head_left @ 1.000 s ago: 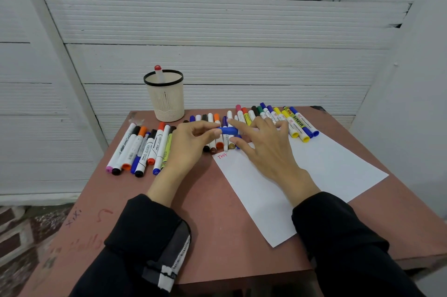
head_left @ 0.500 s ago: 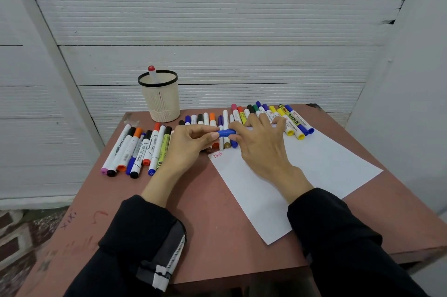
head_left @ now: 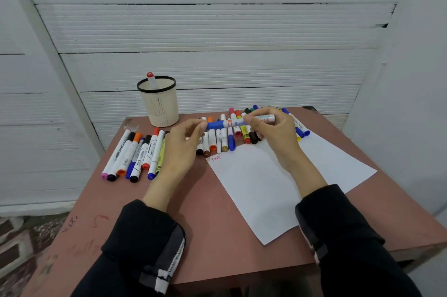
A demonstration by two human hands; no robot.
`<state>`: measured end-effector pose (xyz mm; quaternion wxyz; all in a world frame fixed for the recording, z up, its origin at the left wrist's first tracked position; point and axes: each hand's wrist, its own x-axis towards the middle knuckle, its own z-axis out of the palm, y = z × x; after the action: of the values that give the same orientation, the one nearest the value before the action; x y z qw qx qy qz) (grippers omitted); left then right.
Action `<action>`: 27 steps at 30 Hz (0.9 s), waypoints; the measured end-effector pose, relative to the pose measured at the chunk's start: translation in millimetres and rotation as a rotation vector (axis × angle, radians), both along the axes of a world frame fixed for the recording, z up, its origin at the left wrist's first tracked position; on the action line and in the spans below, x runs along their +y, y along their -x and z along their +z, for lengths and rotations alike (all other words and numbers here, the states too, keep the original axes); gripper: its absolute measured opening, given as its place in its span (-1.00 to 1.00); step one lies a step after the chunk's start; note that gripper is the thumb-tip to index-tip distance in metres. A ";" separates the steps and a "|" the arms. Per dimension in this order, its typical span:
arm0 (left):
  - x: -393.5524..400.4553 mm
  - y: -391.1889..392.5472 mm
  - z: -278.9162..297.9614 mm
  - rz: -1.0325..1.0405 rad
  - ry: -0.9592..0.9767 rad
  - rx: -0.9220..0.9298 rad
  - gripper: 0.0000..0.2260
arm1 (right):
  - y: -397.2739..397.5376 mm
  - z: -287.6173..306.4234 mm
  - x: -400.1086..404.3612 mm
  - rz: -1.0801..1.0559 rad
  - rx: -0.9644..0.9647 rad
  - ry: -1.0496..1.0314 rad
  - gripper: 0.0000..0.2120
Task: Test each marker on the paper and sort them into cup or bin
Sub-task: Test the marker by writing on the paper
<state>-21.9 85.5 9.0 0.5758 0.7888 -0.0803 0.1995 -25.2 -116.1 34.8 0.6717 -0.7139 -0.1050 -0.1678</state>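
White paper (head_left: 278, 183) on the table (head_left: 217, 236), "Test" in red at its far-left corner. Both hands raised over the marker row (head_left: 219, 138): left hand (head_left: 180, 144) fingers pinch the blue cap, right hand (head_left: 271, 132) fingers wrap the barrel of one blue marker (head_left: 229, 124), held level. Far left: cup (head_left: 159, 103) holding a red-capped marker (head_left: 151, 80).

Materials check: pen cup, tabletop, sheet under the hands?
Pen cup: looks like moulded cream plastic, matte, with slotted walls and a black rim. Tabletop: probably painted or laminated board, reddish-brown, dull, scuffed and scribbled on at the left. Sheet: plain white paper, matte, lying flat, with "Test" in red at one corner.
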 end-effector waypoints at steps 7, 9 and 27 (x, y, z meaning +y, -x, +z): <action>-67.2 17.3 14.2 -0.044 -0.193 -0.015 -0.79 | 9.5 24.6 -51.1 -0.383 0.003 -0.222 -0.63; -103.1 18.0 20.4 -0.098 -0.268 -0.043 -0.79 | 21.6 35.4 -83.8 -0.570 -0.077 -0.046 -0.60; -357.9 58.8 -20.0 -0.343 -0.765 -0.021 -0.77 | 127.0 -81.8 -334.2 -0.948 0.313 0.746 -0.74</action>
<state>-80.7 -272.4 -11.0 0.2655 0.9188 -0.2848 0.0644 -152.2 -450.4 -47.0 0.2370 -0.8856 0.2713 -0.2930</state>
